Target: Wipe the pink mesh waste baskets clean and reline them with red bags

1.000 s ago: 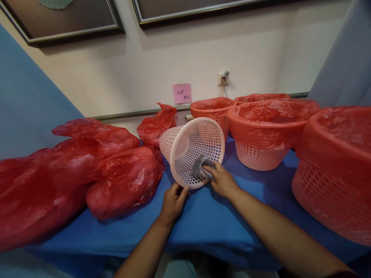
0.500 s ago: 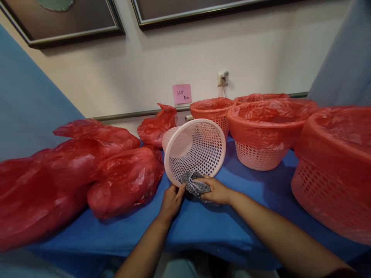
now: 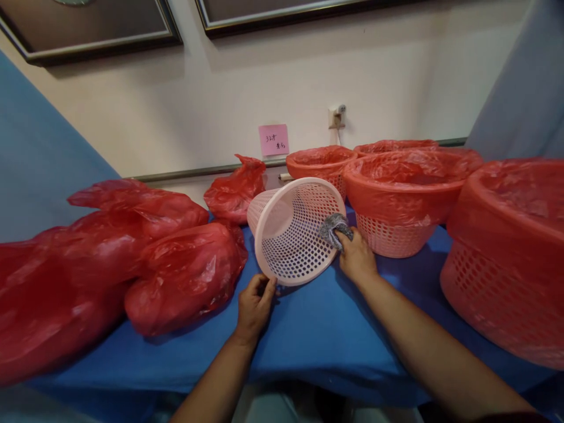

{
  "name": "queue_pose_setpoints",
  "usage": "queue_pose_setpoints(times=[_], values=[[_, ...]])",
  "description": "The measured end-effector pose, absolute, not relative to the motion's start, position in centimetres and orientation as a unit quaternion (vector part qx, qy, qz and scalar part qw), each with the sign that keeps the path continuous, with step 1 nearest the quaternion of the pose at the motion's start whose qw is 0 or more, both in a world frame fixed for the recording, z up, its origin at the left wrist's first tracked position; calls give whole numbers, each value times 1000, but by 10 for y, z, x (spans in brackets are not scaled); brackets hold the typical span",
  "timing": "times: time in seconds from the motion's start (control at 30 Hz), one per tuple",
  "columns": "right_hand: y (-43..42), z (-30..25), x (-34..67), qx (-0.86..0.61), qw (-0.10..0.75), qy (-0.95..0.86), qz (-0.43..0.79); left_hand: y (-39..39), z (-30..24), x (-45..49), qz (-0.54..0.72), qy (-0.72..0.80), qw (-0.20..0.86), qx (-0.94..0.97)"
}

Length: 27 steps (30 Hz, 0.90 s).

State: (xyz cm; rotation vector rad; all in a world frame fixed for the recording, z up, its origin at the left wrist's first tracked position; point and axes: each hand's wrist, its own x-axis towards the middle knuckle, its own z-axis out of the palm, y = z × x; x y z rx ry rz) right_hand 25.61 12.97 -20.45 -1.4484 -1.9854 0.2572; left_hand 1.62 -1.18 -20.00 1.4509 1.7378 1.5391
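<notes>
A pale pink perforated plastic basket (image 3: pixel 282 217) lies tipped on its side, its wide mouth facing me. My left hand (image 3: pixel 255 305) pinches the basket's lower rim, thumb in front and fingers behind. In my right hand (image 3: pixel 358 255) is a bunched grey speckled cloth (image 3: pixel 335 230), pressed against the right side of the rim. Part of the cloth reaches into the basket's mouth. The fingertips of my right hand are partly hidden by the cloth and rim.
Red plastic bags (image 3: pixel 189 276) lie at the left on the blue tablecloth (image 3: pixel 304 346). At the right stand several baskets lined with red bags, including a nearer one (image 3: pixel 506 282). Behind are a pink note (image 3: pixel 273 140) and a wall socket (image 3: pixel 337 118).
My right hand has moved the cloth from the bottom of the rim up along its right side. My left hand stays at the lower rim.
</notes>
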Motion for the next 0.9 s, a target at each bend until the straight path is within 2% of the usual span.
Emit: queue_pose_setpoints(times=[0.13,0.2,0.4,0.57,0.67,0.8,0.9], values=[[112,-220,235,-404,268,-829,279,-8,-202,17,492,632,220,557],[102,-227,221,-326,262,-845,333,-5,-204,17,445,634,237,586],[94,-228,213,-302,265,-850,340,-5,-208,17,436,621,246,603],[116,-213,237,-461,289,-819,183,-10,-203,20,446,633,189,604],[129,-209,252,-521,301,-785,150,-11,-199,22,453,633,185,601],[119,-217,244,-437,268,-831,216,-9,-198,22,465,629,205,588],[100,-224,222,-273,261,-838,393,-8,-200,19,466,640,187,582]])
